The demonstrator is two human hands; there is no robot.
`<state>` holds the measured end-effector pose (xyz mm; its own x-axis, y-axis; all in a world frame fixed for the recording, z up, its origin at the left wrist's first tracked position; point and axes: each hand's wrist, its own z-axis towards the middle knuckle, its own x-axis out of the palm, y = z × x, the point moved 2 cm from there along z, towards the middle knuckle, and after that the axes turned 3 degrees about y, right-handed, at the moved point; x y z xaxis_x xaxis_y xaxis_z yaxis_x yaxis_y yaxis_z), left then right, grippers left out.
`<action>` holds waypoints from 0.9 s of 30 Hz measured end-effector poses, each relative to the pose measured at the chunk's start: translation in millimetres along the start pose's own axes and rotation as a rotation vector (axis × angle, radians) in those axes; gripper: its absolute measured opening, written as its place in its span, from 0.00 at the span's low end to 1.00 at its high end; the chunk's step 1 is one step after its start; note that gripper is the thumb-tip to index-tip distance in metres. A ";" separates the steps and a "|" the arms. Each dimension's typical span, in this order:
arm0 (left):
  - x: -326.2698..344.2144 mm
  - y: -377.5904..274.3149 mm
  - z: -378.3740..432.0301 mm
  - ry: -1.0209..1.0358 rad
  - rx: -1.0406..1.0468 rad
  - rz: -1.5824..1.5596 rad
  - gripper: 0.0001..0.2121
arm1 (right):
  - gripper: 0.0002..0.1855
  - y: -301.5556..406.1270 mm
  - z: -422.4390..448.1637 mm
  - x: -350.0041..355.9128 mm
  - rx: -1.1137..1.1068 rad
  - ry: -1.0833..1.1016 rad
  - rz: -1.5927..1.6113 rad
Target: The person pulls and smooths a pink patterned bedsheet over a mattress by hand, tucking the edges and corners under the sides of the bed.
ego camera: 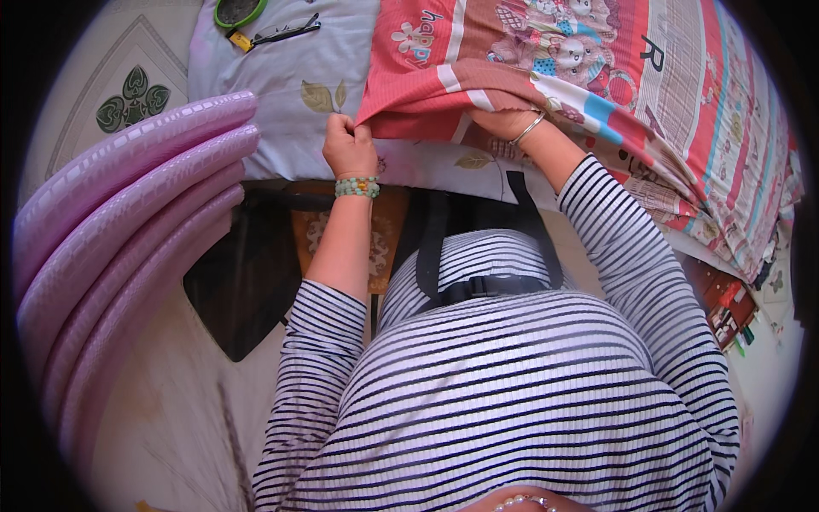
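A red cloth printed with teddy bears, stripes and lettering lies over a pale bed sheet with leaf prints. Its near left corner is pinched between the thumb and fingers of my left hand, which wears green bead bracelets. My right hand, with a silver bangle at the wrist, reaches under a raised fold of the same cloth. The fold covers its fingers, so their grip cannot be made out. Between both hands the cloth's edge is lifted and creased.
Spectacles and a green-rimmed round object lie on the sheet at top left. Glossy lilac padded curves stand close on my left. A dark panel is below the bed edge. Small items fill a reddish-brown box at right.
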<state>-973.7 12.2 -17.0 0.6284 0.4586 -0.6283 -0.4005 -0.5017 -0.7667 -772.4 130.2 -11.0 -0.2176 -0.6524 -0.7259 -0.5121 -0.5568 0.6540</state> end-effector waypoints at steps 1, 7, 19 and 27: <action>0.2 1.2 -0.7 -0.001 -0.003 0.001 0.06 | 0.21 -1.2 -1.6 3.7 0.041 -0.051 -0.066; 2.9 8.2 0.0 -0.089 -0.025 0.043 0.06 | 0.20 -6.5 16.7 18.9 0.212 -0.095 -0.118; -4.3 9.5 -9.7 -0.124 0.044 0.081 0.08 | 0.18 -5.0 45.9 32.7 0.176 -0.076 0.050; 3.8 18.9 -15.2 -0.224 -0.128 -0.162 0.08 | 0.17 -10.5 37.0 34.2 0.214 -0.033 0.189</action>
<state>-968.7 -6.7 -31.8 0.5090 0.6834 -0.5233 -0.2108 -0.4904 -0.8456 -805.3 132.7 -50.6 -0.3507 -0.7152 -0.6046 -0.6229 -0.3040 0.7209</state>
